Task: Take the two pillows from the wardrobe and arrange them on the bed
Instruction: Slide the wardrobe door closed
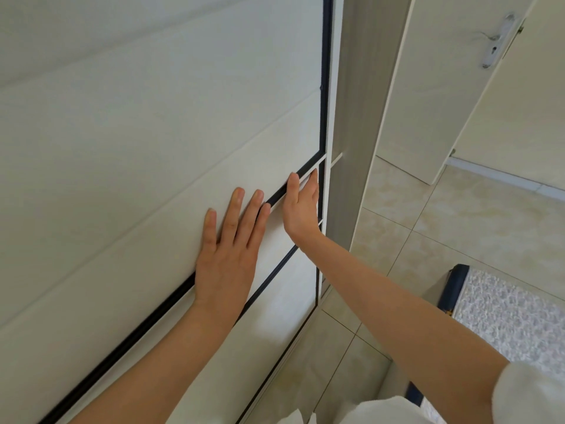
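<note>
A white sliding wardrobe door (146, 142) with dark trim lines fills the left and middle of the head view. My left hand (227, 249) lies flat on its panel, fingers spread. My right hand (301, 206) presses against the door near its right edge, fingertips at the dark trim. The door is shut against the grey wardrobe frame (354, 127). No pillows are visible; the wardrobe's inside is hidden. Only a patterned corner of the bed (501, 316) shows at the lower right.
A white room door (452, 81) with a metal handle (496, 41) stands open at the upper right. Beige floor tiles (434, 221) run between the wardrobe and the bed corner.
</note>
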Available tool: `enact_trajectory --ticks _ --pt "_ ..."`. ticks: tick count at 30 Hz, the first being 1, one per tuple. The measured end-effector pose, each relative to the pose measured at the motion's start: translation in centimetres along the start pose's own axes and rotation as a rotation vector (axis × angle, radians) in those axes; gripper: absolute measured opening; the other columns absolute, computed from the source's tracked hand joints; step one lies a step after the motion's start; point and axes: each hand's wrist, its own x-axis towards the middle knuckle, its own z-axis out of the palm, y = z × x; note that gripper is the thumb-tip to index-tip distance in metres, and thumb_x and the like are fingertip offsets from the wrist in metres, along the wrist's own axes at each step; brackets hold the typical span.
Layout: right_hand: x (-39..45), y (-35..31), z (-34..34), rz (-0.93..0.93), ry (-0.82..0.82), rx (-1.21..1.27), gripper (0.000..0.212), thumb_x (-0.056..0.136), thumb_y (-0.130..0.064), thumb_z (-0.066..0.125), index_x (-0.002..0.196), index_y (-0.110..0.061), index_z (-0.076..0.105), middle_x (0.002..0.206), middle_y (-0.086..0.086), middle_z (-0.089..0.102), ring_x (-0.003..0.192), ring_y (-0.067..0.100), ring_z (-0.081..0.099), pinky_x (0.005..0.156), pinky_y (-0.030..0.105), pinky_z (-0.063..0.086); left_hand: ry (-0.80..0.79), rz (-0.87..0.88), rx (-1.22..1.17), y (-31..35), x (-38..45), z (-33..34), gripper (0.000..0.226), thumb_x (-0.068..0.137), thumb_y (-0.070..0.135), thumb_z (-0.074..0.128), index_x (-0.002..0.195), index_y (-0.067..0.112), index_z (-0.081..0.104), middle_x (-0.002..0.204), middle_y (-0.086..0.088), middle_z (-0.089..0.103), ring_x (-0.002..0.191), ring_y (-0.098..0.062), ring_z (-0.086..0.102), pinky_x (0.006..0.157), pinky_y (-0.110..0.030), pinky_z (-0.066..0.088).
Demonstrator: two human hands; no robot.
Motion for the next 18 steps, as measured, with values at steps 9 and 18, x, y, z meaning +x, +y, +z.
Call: enact_trajectory --ticks 9,18 --pt "4.0 -0.6 -2.1 0.004 0.073 0.002 0.065 0.1 -0.051 0.026 0.155 -0.021 0.007 0.163 0.001 0.009 0.148 0.015 0.011 0.103 0.022 0.012 -0.016 0.105 -0.025 2.5 4.3 0.5 0.066 0.093 0.012 0.008 0.158 0.01 -0.004 0.167 -0.004 -0.002 0.148 -0.035 -0.009 0.115 -0.059 -0.01" --pt "5.2 0.7 -3.6 -0.037 -0.035 -0.056 0.067 0.101 -0.051 0.023 0.154 -0.021 -0.004 0.164 -0.006 -0.005 0.149 0.009 -0.007 0.119 0.032 0.001 -0.041 0.114 -0.112 4.0 7.7 0.3 0.068 0.094 0.02 0.012 0.156 0.007 -0.01 0.167 -0.007 -0.006 0.147 -0.037 -0.016 0.112 -0.058 -0.02"
